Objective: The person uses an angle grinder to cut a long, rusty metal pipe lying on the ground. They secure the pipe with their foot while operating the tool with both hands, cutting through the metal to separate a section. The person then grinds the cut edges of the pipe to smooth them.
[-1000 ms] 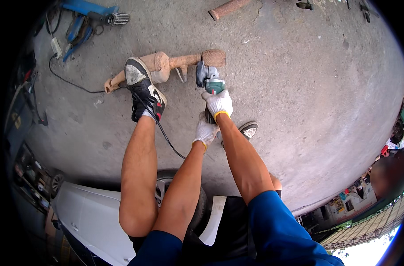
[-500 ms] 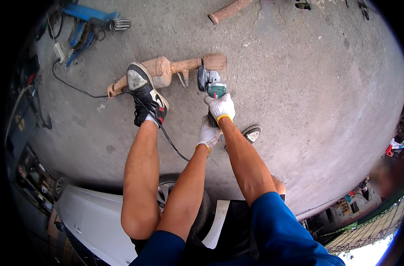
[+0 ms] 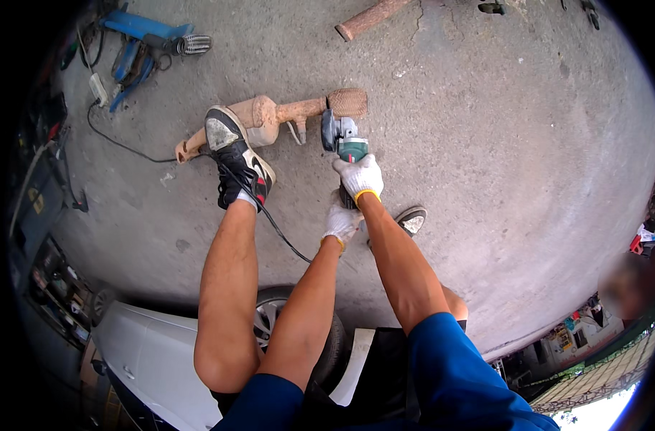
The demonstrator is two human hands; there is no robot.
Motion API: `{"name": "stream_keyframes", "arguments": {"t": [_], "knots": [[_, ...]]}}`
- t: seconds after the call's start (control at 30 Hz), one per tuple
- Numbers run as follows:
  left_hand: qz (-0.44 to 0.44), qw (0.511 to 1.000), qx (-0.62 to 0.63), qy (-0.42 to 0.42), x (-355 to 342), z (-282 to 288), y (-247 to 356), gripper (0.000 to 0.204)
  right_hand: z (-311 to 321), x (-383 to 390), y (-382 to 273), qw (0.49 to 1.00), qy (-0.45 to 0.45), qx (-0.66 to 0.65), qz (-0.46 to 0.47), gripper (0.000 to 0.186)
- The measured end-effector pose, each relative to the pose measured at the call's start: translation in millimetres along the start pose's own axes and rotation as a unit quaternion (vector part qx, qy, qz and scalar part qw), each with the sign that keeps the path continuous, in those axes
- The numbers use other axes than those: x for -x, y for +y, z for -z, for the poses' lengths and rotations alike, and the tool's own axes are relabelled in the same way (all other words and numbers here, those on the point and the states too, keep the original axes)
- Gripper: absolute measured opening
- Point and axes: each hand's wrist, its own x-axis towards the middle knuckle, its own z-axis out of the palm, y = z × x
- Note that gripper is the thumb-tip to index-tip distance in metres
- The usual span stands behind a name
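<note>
A green and grey angle grinder [image 3: 352, 148] is gripped by both my gloved hands. My right hand [image 3: 361, 177] wraps round its body just behind the head. Farther back, my left hand [image 3: 341, 219] is closed round the dark rear end. The grinder's guard and disc lie against a rusty exhaust pipe [image 3: 268, 118] on the ground, at the near side of its mesh-covered flexible section [image 3: 348, 102]. Whether the disc is cutting cannot be seen. My left shoe [image 3: 235, 154] presses on the pipe's thicker left part.
A black cord [image 3: 273, 224] passes over my left shoe and runs off left to a white power strip [image 3: 98, 88]. Blue tools [image 3: 144, 27] lie at the far left. Another rusty pipe [image 3: 370, 18] is at the top. Behind me stands a silver car [image 3: 148, 352].
Hardly anything differs. The whole scene has shifted by a few pixels with my head, while both hands keep their hold on the angle grinder at the pipe.
</note>
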Motion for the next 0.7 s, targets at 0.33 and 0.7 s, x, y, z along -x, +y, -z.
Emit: {"name": "stream_keyframes", "arguments": {"t": [0.33,0.7], "knots": [[0.006,1.0,0.012,0.001,-5.6,-7.8,-6.7,0.072,5.8,-2.4,0.3,1.0,-0.025,0.015,-0.001,0.068],[-0.03,0.998,0.057,0.005,-17.6,-16.3,-18.7,0.077,9.2,-8.3,4.0,0.999,-0.037,0.017,0.015,0.07]]}}
